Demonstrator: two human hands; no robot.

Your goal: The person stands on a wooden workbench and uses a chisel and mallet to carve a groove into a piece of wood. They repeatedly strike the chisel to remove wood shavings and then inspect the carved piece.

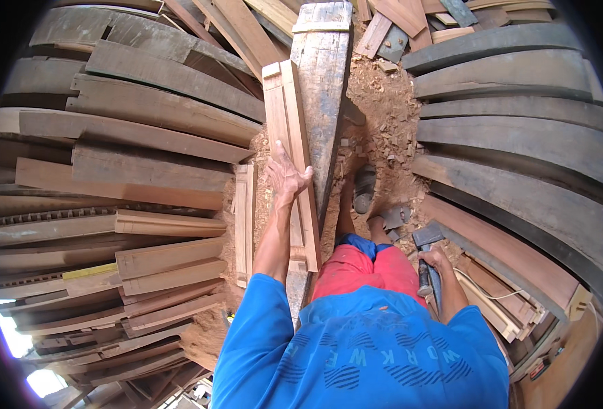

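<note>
My left hand (pixel 289 178) lies on a long pale wooden piece (pixel 292 116) with a raised frame and sunken panels, its fingers stretched out and the thumb apart near the right edge. This piece rests lengthwise on a worn, thick wooden beam (pixel 322 75) used as a bench, with a crosswise strip near its far end. Low at my right side, my right hand (pixel 438 260) is closed around a hammer with a blocky grey head (pixel 427 236). A dark rounded end and a blue-grey length show below that hand; whether they belong to a second tool I cannot tell.
A narrower panelled piece (pixel 245 218) lies left of the bench. Stacked boards (pixel 158 102) line the left, and dark curved planks (pixel 513 123) the right. Wood shavings (pixel 390 109) and offcuts cover the ground around my feet. Loose scraps (pixel 397 27) lie beyond the bench.
</note>
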